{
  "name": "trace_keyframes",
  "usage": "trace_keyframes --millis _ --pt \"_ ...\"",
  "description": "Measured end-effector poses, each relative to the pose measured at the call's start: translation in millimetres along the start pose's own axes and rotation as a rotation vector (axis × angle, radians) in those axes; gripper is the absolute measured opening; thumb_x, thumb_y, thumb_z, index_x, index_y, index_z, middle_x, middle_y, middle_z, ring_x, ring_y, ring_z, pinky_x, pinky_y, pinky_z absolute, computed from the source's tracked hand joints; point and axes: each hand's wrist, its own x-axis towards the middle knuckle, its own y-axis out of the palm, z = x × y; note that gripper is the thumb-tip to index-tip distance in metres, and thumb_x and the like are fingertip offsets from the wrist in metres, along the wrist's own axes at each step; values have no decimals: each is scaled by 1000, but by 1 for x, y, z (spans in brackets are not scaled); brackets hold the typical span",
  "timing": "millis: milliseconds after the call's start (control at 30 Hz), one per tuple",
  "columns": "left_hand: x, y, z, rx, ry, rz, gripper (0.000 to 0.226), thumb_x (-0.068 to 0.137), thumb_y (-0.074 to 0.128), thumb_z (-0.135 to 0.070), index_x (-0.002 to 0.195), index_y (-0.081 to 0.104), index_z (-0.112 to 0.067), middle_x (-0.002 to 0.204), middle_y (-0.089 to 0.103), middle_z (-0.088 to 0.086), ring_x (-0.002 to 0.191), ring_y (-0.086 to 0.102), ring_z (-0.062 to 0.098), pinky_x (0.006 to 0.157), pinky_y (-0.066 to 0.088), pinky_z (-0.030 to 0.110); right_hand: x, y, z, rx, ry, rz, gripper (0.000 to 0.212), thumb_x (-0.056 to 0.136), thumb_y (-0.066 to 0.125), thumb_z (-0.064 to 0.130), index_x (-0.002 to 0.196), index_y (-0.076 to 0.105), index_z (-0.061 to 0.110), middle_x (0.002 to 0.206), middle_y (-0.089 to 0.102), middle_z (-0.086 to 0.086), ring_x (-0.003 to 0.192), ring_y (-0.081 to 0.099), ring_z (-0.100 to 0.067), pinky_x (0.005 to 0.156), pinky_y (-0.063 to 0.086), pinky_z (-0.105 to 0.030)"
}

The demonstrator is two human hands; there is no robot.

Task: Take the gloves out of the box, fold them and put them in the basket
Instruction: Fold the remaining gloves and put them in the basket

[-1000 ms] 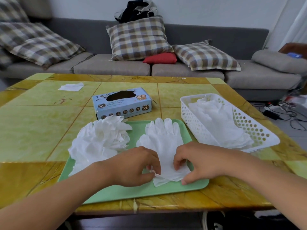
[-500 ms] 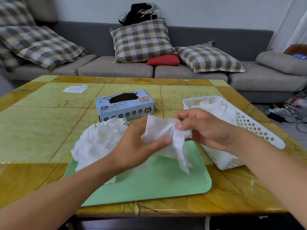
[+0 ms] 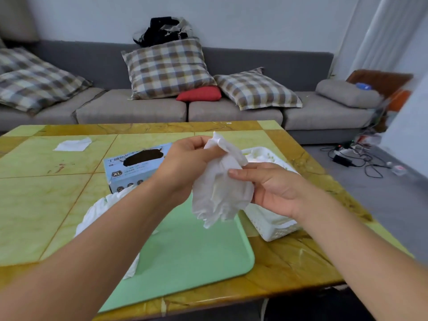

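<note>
A crumpled white glove hangs in the air above the green tray. My left hand pinches its top end, and my right hand holds its right side with the thumb laid across the front. The blue glove box stands behind my left hand, its dark opening facing up. A heap of loose white gloves lies on the tray's left side, partly hidden by my left forearm. The white perforated basket sits right of the tray, with white gloves inside, mostly hidden by my right hand.
The yellow-green tiled table carries a white sheet at its far left. A grey sofa with plaid cushions runs behind the table. Cables lie on the floor to the right.
Both hands picked the flat glove off the tray and raised it. It now hangs crumpled between them, higher and further right, in front of the basket.
</note>
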Motion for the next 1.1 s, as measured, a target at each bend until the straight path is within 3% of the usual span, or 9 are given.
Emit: trace_keyframes --millis 100,233,367,500,600,733,900,967,1100 --pt "14 23 -11 31 -68 119 21 93 69 -14 108 73 -1 102 76 17 99 73 33 89 59 45 -10 -26 24 34 14 -61 38 70 78 11 107 73 4 111 72 -15 96 71 -24 88 58 -37" --pt "32 44 -19 -17 -119 188 21 91 70 -12 108 74 -1 102 77 14 92 74 28 75 60 33 -20 -64 60 -43 8 -53 56 64 91 21 115 71 13 108 69 -11 90 67 -23 88 56 -40" --pt "56 64 -17 -82 -165 190 22 90 73 -20 106 76 -5 98 78 12 80 73 22 64 60 28 -12 -90 76 -77 25 -133 53 76 75 21 126 60 19 110 67 -9 85 67 -21 86 55 -39" --pt "88 78 -14 -53 -177 110 14 90 73 -16 100 76 -7 98 78 12 76 73 19 63 59 28 17 -100 87 -141 -10 -229 34 85 72 19 118 66 14 102 71 -6 81 67 -18 87 53 -36" --pt "115 81 -34 -21 30 53 14 90 74 -14 99 76 -3 96 77 13 83 74 22 72 62 30 40 -105 110 -200 -184 -264 18 95 66 15 113 67 14 99 73 -4 84 68 -17 84 55 -32" --pt "128 80 -55 10 291 137 16 91 72 -13 103 77 -4 100 77 14 90 74 22 76 61 33 44 -118 130 -286 -484 -261 9 94 66 7 102 69 10 101 72 -6 95 68 -20 98 53 -37" --pt "116 82 24 313 377 255 12 84 80 -12 94 81 -18 91 79 -2 76 65 4 74 54 23 27 -158 58 -589 -414 -299 15 89 70 -2 96 72 12 93 73 -4 87 65 -11 86 52 -26" --pt "106 80 63 460 419 329 17 79 85 -14 84 78 -29 83 76 -10 71 65 0 68 53 20 17 -169 23 -661 -316 -280 14 87 72 -2 95 75 9 94 76 -7 88 69 -13 87 56 -33" --pt "86 85 109 904 519 477 7 81 80 -26 88 80 -24 84 72 -10 76 64 9 70 55 36 -3 -178 -7 -918 -176 -127 17 86 77 7 96 79 20 102 78 10 100 72 -7 96 55 -28"
